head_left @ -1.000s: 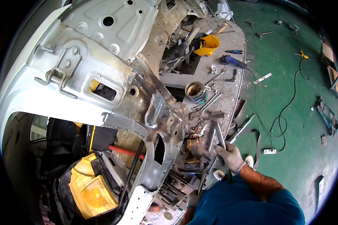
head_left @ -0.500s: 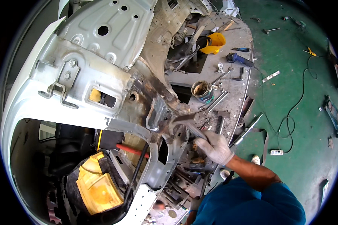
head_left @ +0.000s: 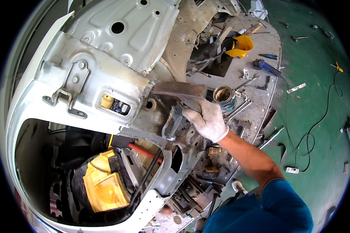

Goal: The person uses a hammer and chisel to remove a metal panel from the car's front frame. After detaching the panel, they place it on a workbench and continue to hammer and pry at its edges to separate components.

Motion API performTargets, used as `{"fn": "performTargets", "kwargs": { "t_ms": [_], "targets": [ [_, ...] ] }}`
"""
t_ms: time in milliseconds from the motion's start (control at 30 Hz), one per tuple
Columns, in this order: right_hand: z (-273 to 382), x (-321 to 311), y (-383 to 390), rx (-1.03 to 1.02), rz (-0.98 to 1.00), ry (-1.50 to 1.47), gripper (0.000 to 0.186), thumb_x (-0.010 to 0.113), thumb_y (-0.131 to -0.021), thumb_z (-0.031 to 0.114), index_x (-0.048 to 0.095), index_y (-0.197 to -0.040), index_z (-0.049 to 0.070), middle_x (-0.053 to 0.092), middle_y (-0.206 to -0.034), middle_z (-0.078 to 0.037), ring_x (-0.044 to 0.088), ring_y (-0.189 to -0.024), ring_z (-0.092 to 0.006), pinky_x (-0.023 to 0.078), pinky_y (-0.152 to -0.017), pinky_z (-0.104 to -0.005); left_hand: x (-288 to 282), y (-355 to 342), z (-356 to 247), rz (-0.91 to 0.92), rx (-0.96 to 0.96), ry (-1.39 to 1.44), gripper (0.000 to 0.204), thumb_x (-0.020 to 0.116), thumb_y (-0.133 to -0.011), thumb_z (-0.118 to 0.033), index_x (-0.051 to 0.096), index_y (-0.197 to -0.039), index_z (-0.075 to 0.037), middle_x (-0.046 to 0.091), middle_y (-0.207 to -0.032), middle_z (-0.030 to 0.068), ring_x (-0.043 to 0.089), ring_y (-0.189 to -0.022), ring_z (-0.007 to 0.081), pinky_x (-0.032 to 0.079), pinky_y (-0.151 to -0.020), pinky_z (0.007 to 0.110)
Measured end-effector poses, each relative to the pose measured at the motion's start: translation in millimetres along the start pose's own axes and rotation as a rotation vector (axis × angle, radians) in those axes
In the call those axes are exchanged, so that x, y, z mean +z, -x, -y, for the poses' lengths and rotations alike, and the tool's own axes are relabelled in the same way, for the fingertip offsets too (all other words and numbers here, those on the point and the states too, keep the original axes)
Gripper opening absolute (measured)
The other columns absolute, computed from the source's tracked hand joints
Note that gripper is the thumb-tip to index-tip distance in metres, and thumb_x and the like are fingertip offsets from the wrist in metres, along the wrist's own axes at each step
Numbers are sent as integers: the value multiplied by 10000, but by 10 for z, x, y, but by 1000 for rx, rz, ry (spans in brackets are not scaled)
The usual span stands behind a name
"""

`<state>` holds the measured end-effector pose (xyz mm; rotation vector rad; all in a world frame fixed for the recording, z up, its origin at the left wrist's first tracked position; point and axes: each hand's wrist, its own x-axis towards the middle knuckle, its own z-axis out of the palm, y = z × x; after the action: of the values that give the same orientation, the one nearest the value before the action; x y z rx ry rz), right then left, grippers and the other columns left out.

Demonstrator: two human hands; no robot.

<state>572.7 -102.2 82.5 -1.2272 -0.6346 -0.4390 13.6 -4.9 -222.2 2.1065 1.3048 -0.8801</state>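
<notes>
My right hand, in a white knit glove, is closed around the short visible part of a hammer's handle. The long, worn steel head of the hammer lies across my view of the car body's scorched corner; whether it touches the metal I cannot tell. Below it is a bent, dented piece of bare sheet metal at the joint. The pale grey car body fills the left side, with a bolted hinge bracket on its panel. My left hand is out of view.
On the grey bench plate stand an open tin and a yellow container. A blue angle grinder and wrenches lie there too. A cable winds over the green floor. Yellow foam shows inside the door opening.
My right hand and the hammer have moved up and to the left over the scorched joint, the head now appearing larger. The whole view has shifted somewhat.
</notes>
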Motion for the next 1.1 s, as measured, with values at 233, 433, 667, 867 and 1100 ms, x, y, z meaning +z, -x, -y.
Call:
{"fn": "performTargets", "kwargs": {
  "t_ms": [233,433,667,867,1100],
  "targets": [
    [-49,66,0,110,129,142,422,708,-917,452,671,-951,33,678,-807,-185,693,-732,-389,566,-639,-448,95,10,-115,-13,-35,50,720,544,-896,-710,751,-1134,-63,723,-1123,245,671,-1109,434,520,-948,487],
    [-87,77,-128,136,192,241,480,684,-932,502,668,-990,27,679,-793,-194,707,-716,-387,571,-635,-448,142,-48,-121,-35,-47,51,714,544,-898,-706,750,-1146,-69,723,-1134,242,670,-1118,433,519,-951,488],
    [-33,64,-175,94,266,321,470,678,-920,499,684,-979,33,675,-800,-190,697,-811,-406,569,-690,-444,69,-30,-176,44,-74,80,693,544,-897,-703,739,-1194,-109,706,-1197,236,653,-1172,418,515,-985,475],
    [10,32,-116,88,70,53,438,713,-914,459,684,-992,28,667,-752,-189,703,-755,-395,569,-649,-438,295,-295,83,-15,-2,56,712,557,-892,-697,732,-1208,-83,706,-1195,244,658,-1167,419,515,-997,467],
    [-141,168,21,-56,56,141,416,700,-916,490,662,-903,76,661,-693,-173,680,-637,-388,551,-560,-456,144,-113,-105,-8,39,103,713,571,-892,-696,733,-1210,-79,711,-1182,250,666,-1156,411,517,-995,452]
  ]
}}
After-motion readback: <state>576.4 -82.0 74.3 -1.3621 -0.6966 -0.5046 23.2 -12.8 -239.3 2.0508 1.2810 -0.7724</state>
